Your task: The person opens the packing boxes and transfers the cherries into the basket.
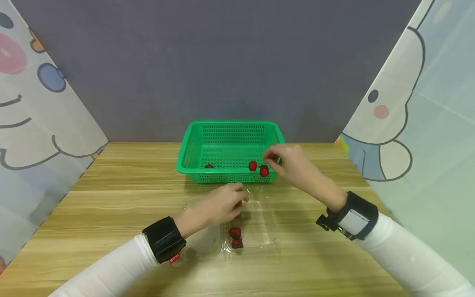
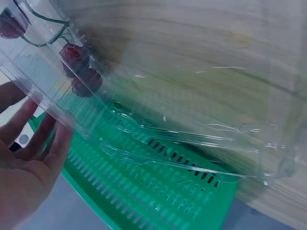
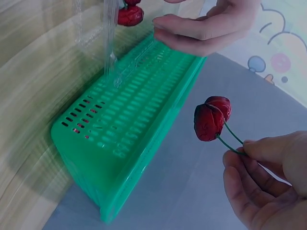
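Observation:
Over the near right part of the green basket (image 1: 230, 124), my right hand (image 1: 295, 167) pinches the thin green stems of a pair of dark red cherries (image 3: 209, 120) between thumb and fingertips. The cherries hang in front of the fingers. My left hand (image 1: 219, 203) is at a clear plastic box (image 1: 259, 233) on the table, its loosely bent fingers (image 2: 60, 143) against the box's side. More cherries (image 1: 235, 233) lie inside the box, and the left hand partly covers others. Another cherry (image 1: 209, 166) shows inside the basket.
The wooden table (image 1: 122, 198) meets a grey panel (image 1: 230, 62) just behind the basket. Cartoon-printed panels (image 1: 393, 123) stand on both sides. Each wrist wears a black strap (image 1: 164, 239). The clear box lies close to the basket's near side.

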`<state>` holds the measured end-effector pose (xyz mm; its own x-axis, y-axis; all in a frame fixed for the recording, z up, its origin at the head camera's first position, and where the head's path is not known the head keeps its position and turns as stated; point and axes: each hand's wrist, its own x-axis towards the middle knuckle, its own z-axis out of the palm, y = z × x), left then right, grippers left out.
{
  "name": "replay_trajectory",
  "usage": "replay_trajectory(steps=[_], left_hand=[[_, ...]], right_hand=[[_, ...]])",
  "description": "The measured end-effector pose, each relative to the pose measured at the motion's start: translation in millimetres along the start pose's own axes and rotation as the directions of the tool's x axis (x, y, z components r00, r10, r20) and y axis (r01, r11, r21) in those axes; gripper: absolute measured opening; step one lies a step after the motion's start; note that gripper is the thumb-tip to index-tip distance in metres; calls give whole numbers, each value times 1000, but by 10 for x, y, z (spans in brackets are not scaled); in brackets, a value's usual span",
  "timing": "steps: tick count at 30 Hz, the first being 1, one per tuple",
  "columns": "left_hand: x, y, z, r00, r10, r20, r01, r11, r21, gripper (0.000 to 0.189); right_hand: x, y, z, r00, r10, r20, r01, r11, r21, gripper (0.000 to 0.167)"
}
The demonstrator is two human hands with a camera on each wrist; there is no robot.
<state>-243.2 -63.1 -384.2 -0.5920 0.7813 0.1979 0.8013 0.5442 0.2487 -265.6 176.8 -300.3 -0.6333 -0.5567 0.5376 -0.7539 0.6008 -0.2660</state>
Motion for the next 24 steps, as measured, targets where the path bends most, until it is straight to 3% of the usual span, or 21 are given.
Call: replay_trajectory(steps=[5,16,24], left_hand=[[39,9,9,999,-34,-18,34,999,9,16],[104,42,65,993,-116,35,115,993,39,18],[133,113,110,984,-160,73,152,983,103,20]], right_hand=[[73,74,-16,999,52,-7,-52,999,-3,6],[239,205,-7,994,105,-17,-105,994,-13,4],[284,339,33,985,169,22,-167,984,-58,6]])
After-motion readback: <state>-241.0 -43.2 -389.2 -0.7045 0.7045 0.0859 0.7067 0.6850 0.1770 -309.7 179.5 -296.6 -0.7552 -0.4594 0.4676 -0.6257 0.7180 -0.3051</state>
